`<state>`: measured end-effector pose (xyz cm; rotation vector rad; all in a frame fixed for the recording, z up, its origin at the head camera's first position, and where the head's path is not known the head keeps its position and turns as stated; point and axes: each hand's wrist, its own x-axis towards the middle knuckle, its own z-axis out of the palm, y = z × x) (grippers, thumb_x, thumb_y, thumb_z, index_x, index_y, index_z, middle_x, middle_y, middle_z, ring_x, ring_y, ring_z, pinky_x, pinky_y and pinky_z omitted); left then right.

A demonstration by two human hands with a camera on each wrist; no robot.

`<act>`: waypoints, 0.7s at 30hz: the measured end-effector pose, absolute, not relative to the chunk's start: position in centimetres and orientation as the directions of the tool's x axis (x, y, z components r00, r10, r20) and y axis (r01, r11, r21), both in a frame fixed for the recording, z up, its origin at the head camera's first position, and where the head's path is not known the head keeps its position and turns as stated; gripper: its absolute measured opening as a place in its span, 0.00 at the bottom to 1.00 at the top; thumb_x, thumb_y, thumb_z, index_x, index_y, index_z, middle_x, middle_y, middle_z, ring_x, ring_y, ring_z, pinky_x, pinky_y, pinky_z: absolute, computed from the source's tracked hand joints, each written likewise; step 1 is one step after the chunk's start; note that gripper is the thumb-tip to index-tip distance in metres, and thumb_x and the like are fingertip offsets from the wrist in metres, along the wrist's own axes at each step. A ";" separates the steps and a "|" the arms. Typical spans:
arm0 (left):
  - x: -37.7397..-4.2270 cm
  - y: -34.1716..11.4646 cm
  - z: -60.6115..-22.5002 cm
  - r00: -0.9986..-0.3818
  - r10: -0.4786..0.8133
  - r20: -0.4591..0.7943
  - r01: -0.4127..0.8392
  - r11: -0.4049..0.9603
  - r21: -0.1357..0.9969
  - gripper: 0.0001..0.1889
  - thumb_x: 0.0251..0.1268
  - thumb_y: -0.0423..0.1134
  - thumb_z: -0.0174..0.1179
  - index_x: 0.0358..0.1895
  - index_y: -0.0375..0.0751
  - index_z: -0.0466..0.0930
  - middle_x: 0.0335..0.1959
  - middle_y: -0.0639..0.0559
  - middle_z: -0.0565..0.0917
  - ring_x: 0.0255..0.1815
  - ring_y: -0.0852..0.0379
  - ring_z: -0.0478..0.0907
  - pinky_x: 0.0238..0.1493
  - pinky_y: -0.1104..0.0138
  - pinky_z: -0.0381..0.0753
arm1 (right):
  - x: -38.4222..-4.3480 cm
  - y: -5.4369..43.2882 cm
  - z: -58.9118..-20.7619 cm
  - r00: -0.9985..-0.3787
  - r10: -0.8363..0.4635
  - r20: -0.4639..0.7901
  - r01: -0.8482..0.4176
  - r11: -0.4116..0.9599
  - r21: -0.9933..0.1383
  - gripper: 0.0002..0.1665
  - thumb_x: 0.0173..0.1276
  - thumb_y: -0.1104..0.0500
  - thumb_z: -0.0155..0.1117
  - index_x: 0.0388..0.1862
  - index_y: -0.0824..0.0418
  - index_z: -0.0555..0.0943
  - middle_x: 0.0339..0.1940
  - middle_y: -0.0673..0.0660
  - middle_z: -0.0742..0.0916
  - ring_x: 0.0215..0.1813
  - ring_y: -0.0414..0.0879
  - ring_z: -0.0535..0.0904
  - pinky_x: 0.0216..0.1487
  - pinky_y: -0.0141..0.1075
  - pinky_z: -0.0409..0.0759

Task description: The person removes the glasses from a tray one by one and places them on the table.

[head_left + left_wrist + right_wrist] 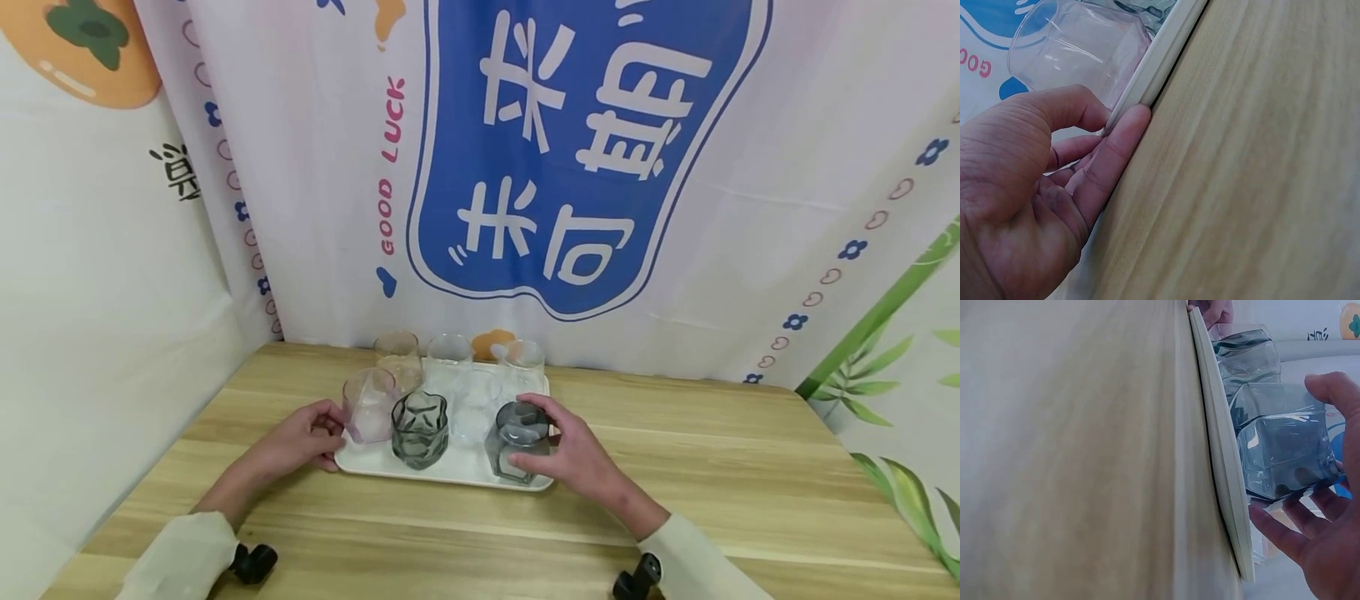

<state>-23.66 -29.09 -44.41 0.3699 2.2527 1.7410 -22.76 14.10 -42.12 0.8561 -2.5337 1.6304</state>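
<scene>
L hand (pixel 303 437) pinches tray (pixel 457 478) rim & R hand (pixel 576 448) curls, part-open, round grey glass (pixel 517 439), so best keep tray steady, grip light, glass level w/o knocks.

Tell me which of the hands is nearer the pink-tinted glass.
Left. The left hand is just beside the pink-tinted glass, pinching the white tray; the right hand is across the tray, holding the smoky gray glass.

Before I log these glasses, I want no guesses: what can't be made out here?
Head view: part of the grey glass, covered by the right hand.
Left wrist view: most of the wavy dark glass, cut by the picture's top edge.
Right wrist view: part of the left hand, cut by the picture's top edge.
</scene>
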 end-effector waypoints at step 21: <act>-23.6 -28.9 -44.1 -0.937 0.344 -0.058 0.034 0.257 0.966 0.18 0.67 0.24 0.60 0.55 0.20 0.67 0.41 0.39 0.72 0.34 0.51 0.77 0.33 0.59 0.90 | -23.1 16.6 -39.8 -0.895 -0.272 0.355 -0.441 0.409 -0.799 0.42 0.58 0.55 0.83 0.70 0.56 0.75 0.58 0.59 0.83 0.52 0.58 0.80 0.39 0.38 0.86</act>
